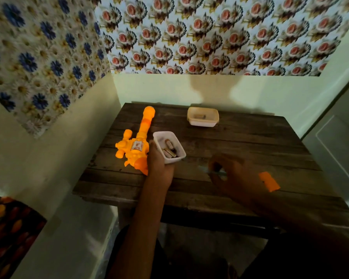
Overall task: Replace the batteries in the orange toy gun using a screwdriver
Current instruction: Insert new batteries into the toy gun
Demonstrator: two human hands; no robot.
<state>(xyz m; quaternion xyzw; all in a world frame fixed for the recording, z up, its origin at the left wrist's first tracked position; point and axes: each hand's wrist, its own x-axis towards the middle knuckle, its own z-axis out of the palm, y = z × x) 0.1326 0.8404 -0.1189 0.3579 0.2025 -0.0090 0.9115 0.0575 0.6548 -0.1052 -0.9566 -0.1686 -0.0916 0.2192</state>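
Orange toy gun (137,146) lay flat at the table's (250,141) left side, long axis running away from the person, muzzle toward the wall. Left hand (159,164) lay between the gun's grip and a white tub (163,133) of batteries, touching both; grip not discernible. Right hand (234,174) was blurred, with curled fingers; hold undetermined. Orange cover (269,181) lay just right of it.

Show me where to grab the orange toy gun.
Grab the barrel, the long thin tube pointing toward the wall, coming down from above. The toy gun lies flat on the table, and the barrel has bare wood on both sides. The fat body is probably harder: the battery tub and the left hand crowd it.
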